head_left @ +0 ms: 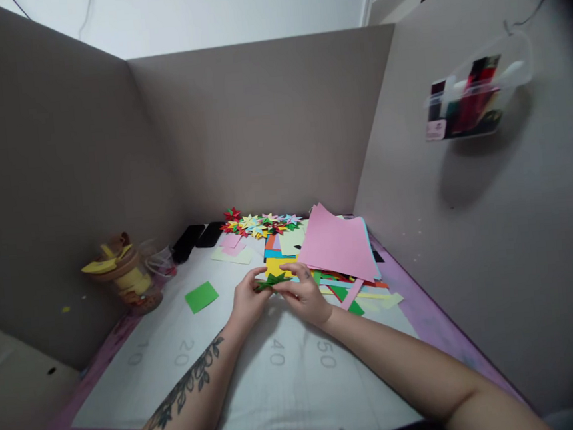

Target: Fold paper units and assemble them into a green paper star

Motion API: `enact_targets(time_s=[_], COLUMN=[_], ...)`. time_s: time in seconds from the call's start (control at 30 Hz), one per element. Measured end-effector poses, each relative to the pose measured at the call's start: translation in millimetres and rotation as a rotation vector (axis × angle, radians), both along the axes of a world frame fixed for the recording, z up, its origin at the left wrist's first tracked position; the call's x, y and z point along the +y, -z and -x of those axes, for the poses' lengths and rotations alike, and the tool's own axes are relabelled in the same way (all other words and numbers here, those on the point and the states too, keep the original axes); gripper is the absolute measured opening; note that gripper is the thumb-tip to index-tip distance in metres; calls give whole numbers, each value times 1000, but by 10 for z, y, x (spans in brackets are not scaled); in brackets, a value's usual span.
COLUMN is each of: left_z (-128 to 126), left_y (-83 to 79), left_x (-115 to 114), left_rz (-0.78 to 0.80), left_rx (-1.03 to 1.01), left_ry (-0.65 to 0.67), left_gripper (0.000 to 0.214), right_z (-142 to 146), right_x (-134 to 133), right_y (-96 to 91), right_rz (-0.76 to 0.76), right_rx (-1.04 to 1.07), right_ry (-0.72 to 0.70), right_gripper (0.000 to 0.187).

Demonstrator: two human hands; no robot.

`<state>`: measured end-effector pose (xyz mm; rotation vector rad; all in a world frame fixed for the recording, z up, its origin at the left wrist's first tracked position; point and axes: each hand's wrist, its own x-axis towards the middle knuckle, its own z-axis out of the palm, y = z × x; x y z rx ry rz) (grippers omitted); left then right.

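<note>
Between my two hands, a green folded paper star (273, 280) is held above the white mat (251, 379). My left hand (249, 294) pinches its left side, with the fingers curled round the edge. On the other side my right hand (304, 295) has its thumb and fingers closed on the right points of the star. Some of the star's points show between the fingertips; the rest is covered by them. Left of my left hand lies a flat green paper square (202, 297).
Finished paper stars (257, 225) are heaped along the back wall. Pink sheets (336, 241) lie over coloured paper strips (354, 295) at right. At left stand a terracotta pot (128, 275) and a clear cup (160, 259), near black phones (188, 242). Grey partitions (268, 123) enclose the table.
</note>
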<state>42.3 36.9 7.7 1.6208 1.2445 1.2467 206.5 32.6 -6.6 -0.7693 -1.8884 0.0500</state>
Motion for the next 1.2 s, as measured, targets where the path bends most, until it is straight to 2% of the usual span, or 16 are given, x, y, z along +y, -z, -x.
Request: enact_targets(time_s=[0.23, 0.53, 0.7, 0.97, 1.2], left_z=[11, 27, 14, 12, -9], left_y=[9, 39, 32, 9, 0], left_x=[-18, -32, -58, -80, -34], left_rz=[-87, -162, -186, -189, -79], left_rx=[42, 154, 175, 202, 93], left_ry=[9, -8, -11, -14, -41], left_gripper=[41, 40, 39, 42, 44], right_z=[55, 41, 53, 96, 88], right_x=[-48, 2, 9, -2, 3], right_y=[-69, -31, -35, -67, -52], right_rz=[158, 175, 225, 350, 320], right_rx=[16, 45, 89, 176, 146], right_ry=[-2, 10, 10, 12, 3], right_gripper=[10, 6, 11, 7, 4])
